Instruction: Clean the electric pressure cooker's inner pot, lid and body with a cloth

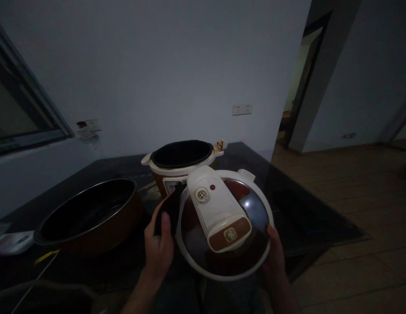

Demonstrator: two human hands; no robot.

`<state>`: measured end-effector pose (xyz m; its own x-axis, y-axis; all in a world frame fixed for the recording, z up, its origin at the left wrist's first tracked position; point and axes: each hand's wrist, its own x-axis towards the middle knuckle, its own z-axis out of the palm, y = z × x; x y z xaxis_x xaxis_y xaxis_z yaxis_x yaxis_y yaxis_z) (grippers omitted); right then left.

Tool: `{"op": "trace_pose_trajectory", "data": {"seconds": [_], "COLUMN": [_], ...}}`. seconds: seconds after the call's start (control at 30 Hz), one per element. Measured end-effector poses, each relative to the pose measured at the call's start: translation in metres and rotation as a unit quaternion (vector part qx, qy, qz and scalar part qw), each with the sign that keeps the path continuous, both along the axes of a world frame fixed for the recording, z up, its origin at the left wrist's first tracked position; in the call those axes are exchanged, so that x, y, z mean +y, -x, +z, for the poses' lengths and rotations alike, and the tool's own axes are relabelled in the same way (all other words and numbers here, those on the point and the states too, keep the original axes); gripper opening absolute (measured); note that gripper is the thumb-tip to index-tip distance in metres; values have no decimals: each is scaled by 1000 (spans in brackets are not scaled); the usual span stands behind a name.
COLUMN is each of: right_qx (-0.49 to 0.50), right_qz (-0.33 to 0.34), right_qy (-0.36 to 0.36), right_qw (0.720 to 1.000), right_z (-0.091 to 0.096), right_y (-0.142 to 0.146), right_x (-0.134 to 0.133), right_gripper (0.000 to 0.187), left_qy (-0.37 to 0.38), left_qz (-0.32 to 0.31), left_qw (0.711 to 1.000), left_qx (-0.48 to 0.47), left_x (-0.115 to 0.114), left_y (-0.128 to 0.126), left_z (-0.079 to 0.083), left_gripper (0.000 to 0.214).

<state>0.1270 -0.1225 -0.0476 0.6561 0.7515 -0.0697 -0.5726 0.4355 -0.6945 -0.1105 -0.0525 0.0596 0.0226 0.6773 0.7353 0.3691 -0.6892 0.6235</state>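
Observation:
A round pressure cooker lid [258, 192], with a white rim, shiny middle and white-and-brown handle, is held up tilted in front of me. My right hand [275, 250] grips its lower right edge. At the lid's left side, my left hand [160, 244] is closed on a dark flat thing [172, 205], whose kind I cannot make out in the dim light. Behind the lid stands the electric pressure cooker [159, 176], its top uncovered and its black inside showing. The lid hides part of the cooker's front.
A wide brown pot [124, 218] with a dark inside stands on the left of the black table [255, 161]. A yellow tag [46, 257] and a thin cord lie near it. Wall sockets [242, 109] are behind the table; tiled floor is at the right.

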Motion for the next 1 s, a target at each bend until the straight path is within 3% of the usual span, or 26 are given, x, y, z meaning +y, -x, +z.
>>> {"op": "trace_pose_trajectory", "data": {"seconds": [0.07, 0.13, 0.23, 0.5, 0.73, 1.0], "right_qx": [-1, 4, 13, 4, 9, -13], "right_qz": [9, 12, 9, 4, 24, 18], "right_qy": [-1, -5, -10, -16, -39, -21], "right_qw": [1000, 1000, 1000, 1000, 999, 1000], "right_z": [0, 2, 7, 7, 6, 4], "right_y": [0, 1, 3, 3, 4, 3], "right_x": [0, 0, -1, -1, 0, 0], "right_gripper": [36, 38, 43, 51, 43, 33], "left_qy": [-18, -55, -110, -215, -269, -224], "left_qz": [-14, -72, -100, -179, -269, -271], "left_qw": [1000, 990, 956, 861, 824, 850], "left_qx": [5, 106, 251, 425, 419, 392], "left_x": [6, 12, 16, 23, 9, 8], "left_y": [-14, -29, -47, -63, -51, -25], "left_z": [19, 37, 56, 84, 69, 34], "left_gripper": [37, 38, 38, 37, 41, 61]}}
